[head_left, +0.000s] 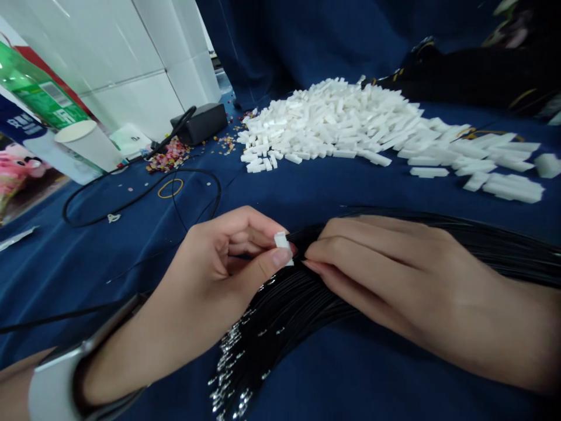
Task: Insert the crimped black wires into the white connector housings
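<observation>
Left hand [210, 263] pinching a white plastic connector housing [283, 248] — right hand [385, 269] clamping a bundle of black wires [280, 310] just beside it — a heap of white housings [328, 123] lying on blue cloth [131, 327].

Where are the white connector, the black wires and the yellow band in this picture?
white connector [283, 247]: head view, on its upper end.
black wires [280, 310]: head view, on the middle of the bundle.
yellow band [170, 197]: head view, on its near edge.
</observation>
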Demonstrator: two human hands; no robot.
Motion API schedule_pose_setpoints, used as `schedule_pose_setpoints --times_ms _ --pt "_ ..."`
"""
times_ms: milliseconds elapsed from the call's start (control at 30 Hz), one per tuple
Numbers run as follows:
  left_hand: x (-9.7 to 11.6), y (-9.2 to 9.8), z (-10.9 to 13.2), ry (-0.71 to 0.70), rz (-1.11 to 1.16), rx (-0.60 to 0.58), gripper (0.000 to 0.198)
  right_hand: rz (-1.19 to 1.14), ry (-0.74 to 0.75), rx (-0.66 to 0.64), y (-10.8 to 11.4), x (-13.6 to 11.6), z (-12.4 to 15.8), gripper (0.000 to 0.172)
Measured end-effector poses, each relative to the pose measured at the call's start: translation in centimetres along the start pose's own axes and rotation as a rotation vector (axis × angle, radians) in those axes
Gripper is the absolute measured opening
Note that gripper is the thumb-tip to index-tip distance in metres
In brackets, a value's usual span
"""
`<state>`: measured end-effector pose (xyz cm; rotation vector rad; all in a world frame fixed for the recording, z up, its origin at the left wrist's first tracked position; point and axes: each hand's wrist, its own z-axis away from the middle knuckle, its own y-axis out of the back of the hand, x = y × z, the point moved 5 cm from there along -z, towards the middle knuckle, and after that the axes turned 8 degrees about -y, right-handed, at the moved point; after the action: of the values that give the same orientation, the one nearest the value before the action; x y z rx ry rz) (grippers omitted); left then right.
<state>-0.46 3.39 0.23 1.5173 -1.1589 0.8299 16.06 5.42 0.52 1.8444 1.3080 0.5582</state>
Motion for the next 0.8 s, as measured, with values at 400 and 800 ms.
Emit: schedule_pose_setpoints --times_ms 400,800 --pt "-0.8 1.3 -1.0 0.013 -0.016 0.022 0.014 -0.163 0.039 -0.134 -0.6 -0.4 -0.3 0.025" --pt "-0.7 1.2 -0.9 0.065 0.053 0.017 0.018 -0.018 -0.058 -0.198 -0.6 0.3 0.4 0.031"
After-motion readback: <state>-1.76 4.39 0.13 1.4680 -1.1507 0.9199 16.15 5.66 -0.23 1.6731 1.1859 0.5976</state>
